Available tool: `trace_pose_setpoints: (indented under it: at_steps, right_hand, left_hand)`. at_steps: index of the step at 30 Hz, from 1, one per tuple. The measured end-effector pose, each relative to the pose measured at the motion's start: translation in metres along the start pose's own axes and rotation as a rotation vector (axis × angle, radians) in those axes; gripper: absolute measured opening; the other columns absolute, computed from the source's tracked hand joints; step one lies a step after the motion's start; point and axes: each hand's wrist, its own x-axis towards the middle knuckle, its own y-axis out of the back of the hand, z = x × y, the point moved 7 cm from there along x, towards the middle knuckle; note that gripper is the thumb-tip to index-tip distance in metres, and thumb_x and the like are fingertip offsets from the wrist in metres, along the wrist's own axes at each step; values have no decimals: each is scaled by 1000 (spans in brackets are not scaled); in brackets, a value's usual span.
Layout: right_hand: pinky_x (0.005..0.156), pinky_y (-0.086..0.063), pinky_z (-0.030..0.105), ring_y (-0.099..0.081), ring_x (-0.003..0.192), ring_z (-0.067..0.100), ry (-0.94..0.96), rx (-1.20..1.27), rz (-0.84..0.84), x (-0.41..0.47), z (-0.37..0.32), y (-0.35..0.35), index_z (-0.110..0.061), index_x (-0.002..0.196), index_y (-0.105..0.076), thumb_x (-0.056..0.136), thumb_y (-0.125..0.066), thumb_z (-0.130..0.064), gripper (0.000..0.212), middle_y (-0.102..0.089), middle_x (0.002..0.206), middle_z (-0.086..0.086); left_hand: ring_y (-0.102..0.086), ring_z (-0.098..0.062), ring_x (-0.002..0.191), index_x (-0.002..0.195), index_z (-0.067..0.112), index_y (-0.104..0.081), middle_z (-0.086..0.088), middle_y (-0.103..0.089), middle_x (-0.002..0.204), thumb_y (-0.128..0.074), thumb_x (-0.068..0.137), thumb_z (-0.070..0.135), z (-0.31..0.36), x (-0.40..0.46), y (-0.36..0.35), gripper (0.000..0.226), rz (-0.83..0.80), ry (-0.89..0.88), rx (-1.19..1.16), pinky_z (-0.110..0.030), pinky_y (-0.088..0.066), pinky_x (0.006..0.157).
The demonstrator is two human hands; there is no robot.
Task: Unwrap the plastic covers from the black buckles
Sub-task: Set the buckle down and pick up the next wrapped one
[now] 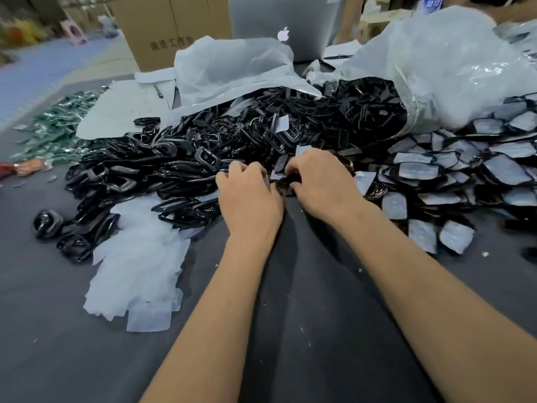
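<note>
a person's two bare hands meet at the near edge of a large heap of black buckles (232,141) spread across a dark grey worktop (305,330). the left hand (250,196) and the right hand (322,184) sit close together, knuckles up and fingers curled, both pinching one small black buckle in its plastic cover (280,183) that shows between them; how far the cover is peeled cannot be told, as the fingers hide most of it. to the right, just beside the right hand, lies a spread of wrapped buckles (465,173), each in a pale, shiny sleeve. to the left of the left forearm, a pile of loose white plastic covers (139,274) rests on the worktop, touching a few bare buckles. behind the heap, a big clear plastic bag (436,62) lies open on its side with buckles spilling from its mouth, and a crumpled white sheet (232,68) drapes over the back of the heap. a grey laptop (282,24) stands open at the far edge, beside a brown cardboard box (162,27). green shiny scraps (58,126) lie scattered at the far left
</note>
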Motion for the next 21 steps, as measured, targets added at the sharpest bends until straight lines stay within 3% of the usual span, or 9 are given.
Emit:
trace_pose_setpoints:
  at_steps: [7,10,15,18,21]
  right_hand:
    - [82,-59,40,-67,99,34,-112,0,29,9,-2,-7,-10,108,-73,92,-69,-8,17,-69,108,12]
    - [80,-58,39,-67,99,34,-125,-9,20,9,-1,-8,-7,103,-74,92,-69,-5,12,-67,108,13]
    - [81,-53,39,-60,102,29,-122,46,98,5,-4,-5,-10,102,-67,92,-66,-4,12,-61,111,8]
    - [82,-50,36,-62,97,23,-104,218,223,3,-8,1,-13,105,-63,95,-68,-8,12,-66,104,3]
    - [81,-49,24,-58,80,10,-88,511,250,3,-17,-3,-12,109,-68,95,-69,-9,14,-64,87,-4]
  left_hand:
    - [-52,-29,113,111,13,-73,-6,-64,120,-59,94,13,-14,10,11,22,74,-30,-92,-32,-40,95]
    - [-42,-26,117,122,15,-71,-2,-57,127,-57,86,-2,-24,10,15,42,110,-5,-41,-23,-32,86]
    - [-37,-27,122,131,17,-64,-4,-48,132,-54,80,-9,-26,13,17,58,114,19,4,-25,-34,86]
    - [-38,-29,119,122,19,-67,-6,-47,127,-58,78,-7,-29,16,26,52,173,29,71,-32,-39,92]
    - [-39,-32,120,113,24,-69,-5,-46,129,-65,80,1,-37,16,31,40,209,101,165,-36,-31,93]
